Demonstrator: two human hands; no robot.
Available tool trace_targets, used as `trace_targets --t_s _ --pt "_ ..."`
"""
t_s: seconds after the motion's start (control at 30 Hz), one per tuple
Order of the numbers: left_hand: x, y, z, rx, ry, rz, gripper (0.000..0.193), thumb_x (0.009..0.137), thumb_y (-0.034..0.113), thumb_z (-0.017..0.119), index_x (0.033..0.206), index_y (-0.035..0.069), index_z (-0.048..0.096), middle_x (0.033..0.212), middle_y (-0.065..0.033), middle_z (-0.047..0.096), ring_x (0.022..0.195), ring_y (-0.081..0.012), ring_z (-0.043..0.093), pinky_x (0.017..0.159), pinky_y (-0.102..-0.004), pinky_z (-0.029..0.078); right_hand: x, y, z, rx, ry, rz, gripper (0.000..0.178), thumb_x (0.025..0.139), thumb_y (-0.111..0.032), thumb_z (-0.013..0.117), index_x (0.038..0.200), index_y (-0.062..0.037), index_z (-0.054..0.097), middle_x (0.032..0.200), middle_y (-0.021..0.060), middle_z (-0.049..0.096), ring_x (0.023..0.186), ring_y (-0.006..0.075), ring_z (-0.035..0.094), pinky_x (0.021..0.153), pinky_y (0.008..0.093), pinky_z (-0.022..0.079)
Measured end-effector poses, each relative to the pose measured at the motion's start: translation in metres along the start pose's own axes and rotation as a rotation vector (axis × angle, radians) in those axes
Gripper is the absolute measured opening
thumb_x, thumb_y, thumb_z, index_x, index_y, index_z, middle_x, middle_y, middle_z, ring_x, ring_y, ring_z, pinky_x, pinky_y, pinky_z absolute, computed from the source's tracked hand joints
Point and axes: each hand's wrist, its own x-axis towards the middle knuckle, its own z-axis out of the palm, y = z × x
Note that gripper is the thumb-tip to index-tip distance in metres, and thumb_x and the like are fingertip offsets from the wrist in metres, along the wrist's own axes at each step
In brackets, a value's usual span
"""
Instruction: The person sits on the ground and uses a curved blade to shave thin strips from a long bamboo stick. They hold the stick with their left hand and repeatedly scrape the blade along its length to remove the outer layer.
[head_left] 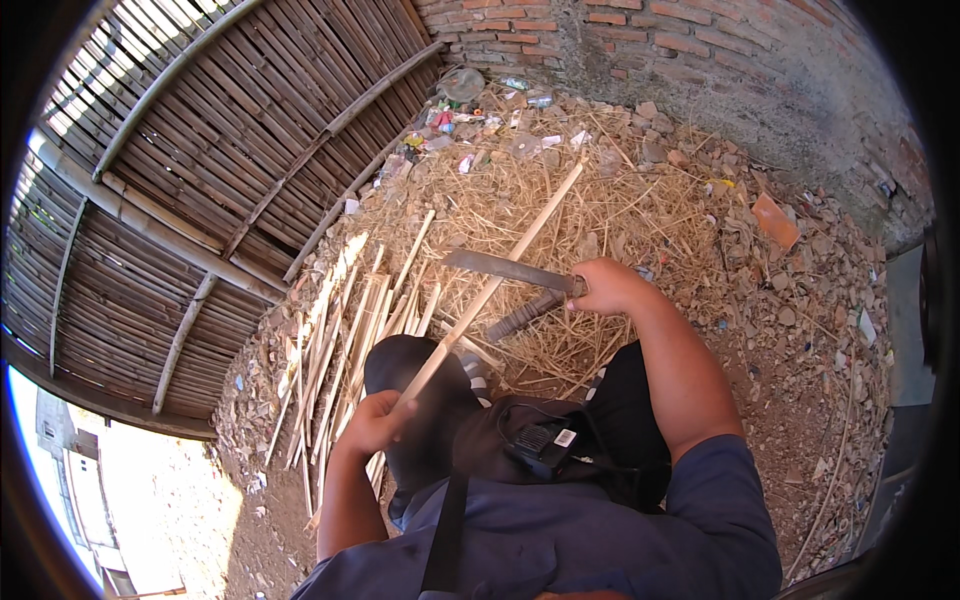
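Observation:
My left hand (pixel 369 423) is closed round the lower end of a long, pale bamboo strip (pixel 537 225), which slants up and away to the right over my knee. In my right hand (pixel 606 287) is a machete (pixel 510 268) with a dark, worn blade pointing left. Its blade lies across the strip in this view; whether the two touch I cannot tell. Below the blade a dark, ridged rod-like piece (pixel 527 314) rests near my feet, its far end close to my right hand.
Several split bamboo strips (pixel 338 345) lie in a pile to my left. Straw-like shavings (pixel 610 215) cover the ground ahead, with litter beyond. A bamboo slat wall (pixel 190 150) stands at left, a brick wall (pixel 690 60) at the back. A broken tile (pixel 775 221) lies right.

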Motion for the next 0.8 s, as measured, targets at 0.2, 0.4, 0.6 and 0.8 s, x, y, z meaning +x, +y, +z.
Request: trace_targets --t_s 0.2,0.4,0.6,0.8 --pt "0.0017 -0.0011 0.0007 0.013 0.005 -0.005 0.033 0.095 0.039 0.067 0.086 0.007 0.064 0.061 0.0028 0.056 0.049 -0.0065 0.049 0.044 -0.0222 0.036 -0.0016 -0.0008 -0.0011 0.015 -0.021 0.011 0.036 0.08 -0.033 0.08 0.105 -0.0091 0.069 0.095 0.0136 0.07 0.091 0.0295 0.069 0.078 0.0423 0.052" --pt "0.0017 -0.002 -0.0001 -0.004 0.001 -0.018 0.033 0.095 0.039 0.068 0.085 0.008 0.064 0.061 0.0028 0.056 0.048 -0.0064 0.049 0.044 -0.022 0.036 -0.0016 -0.0021 -0.002 0.014 -0.033 0.018 0.037 0.08 -0.033 0.08 0.105 -0.0089 0.069 0.096 0.0138 0.07 0.091 0.0301 0.069 0.079 0.0424 0.052" --pt "0.0005 0.0004 0.001 -0.018 -0.004 -0.01 0.032 0.095 0.037 0.068 0.086 0.007 0.064 0.062 0.0029 0.056 0.049 -0.0061 0.049 0.046 -0.022 0.036 -0.0031 -0.0047 -0.0032 0.002 -0.029 0.023 0.037 0.08 -0.034 0.08 0.105 -0.0086 0.069 0.098 0.0145 0.07 0.093 0.0308 0.068 0.081 0.0429 0.053" --pt "0.0003 0.002 0.0007 -0.018 -0.003 -0.02 0.033 0.094 0.038 0.069 0.087 0.006 0.064 0.063 0.0028 0.057 0.05 -0.0062 0.05 0.045 -0.0217 0.037 0.0002 0.0029 0.0031 0.027 0.011 -0.013 0.044 0.077 -0.039 0.082 0.102 -0.0056 0.068 0.091 0.0177 0.068 0.09 0.0343 0.067 0.078 0.0439 0.05"
